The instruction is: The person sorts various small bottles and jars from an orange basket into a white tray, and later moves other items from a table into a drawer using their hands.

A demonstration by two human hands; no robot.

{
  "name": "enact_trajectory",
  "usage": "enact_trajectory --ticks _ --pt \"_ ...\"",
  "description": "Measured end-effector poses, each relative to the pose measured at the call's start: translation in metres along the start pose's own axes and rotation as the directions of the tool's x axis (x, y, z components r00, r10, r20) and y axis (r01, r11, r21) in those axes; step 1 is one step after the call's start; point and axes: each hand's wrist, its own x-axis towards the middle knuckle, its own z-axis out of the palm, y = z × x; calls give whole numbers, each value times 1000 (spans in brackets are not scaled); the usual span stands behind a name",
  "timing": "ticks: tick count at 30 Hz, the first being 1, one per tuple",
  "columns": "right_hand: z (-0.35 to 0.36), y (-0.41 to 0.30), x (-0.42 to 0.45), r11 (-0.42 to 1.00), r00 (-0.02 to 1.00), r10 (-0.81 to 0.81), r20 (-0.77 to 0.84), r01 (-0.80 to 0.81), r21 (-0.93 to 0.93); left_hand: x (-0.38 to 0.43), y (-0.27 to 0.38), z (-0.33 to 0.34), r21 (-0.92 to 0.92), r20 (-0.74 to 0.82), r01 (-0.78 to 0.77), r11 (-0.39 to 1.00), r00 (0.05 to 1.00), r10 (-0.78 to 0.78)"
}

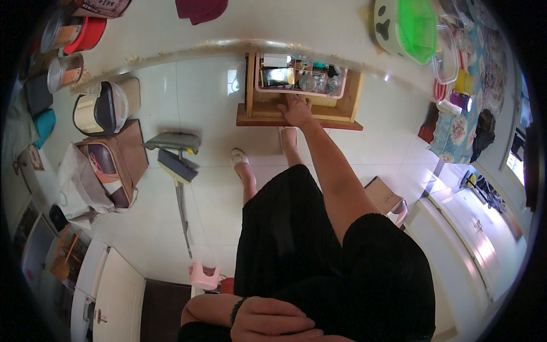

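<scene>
My right hand (297,111) reaches down into a pulled-out wooden drawer (342,114). Its fingers are apart at the near edge of a pale pink plastic tray (277,90); whether the fingertips touch it I cannot tell. Inside the tray lie a black box with a gold edge (277,77), a white box (274,60), clear round containers (307,82) and other small items. My left hand (273,318), with a dark band at the wrist, rests against my black clothing at the bottom of the view. Its palm is hidden.
Above the drawer runs a table edge with a clear cover (273,45). A green-lined basket (412,30) stands on it at right. Leftward on the tiled floor are a broom (177,166), a dustpan (171,141), a trash bin (100,109) and a brown box (132,149). A pink stool (204,275) stands behind.
</scene>
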Motion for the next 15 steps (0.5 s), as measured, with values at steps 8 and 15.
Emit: enact_trajectory --ticks 8,15 --pt "-27 -9 -10 990 967 136 215 -143 16 -7 9 6 -8 58 -100 995 993 100" --pt "-43 -23 -73 995 978 -79 -192 89 46 -9 42 26 2 47 -237 971 970 237"
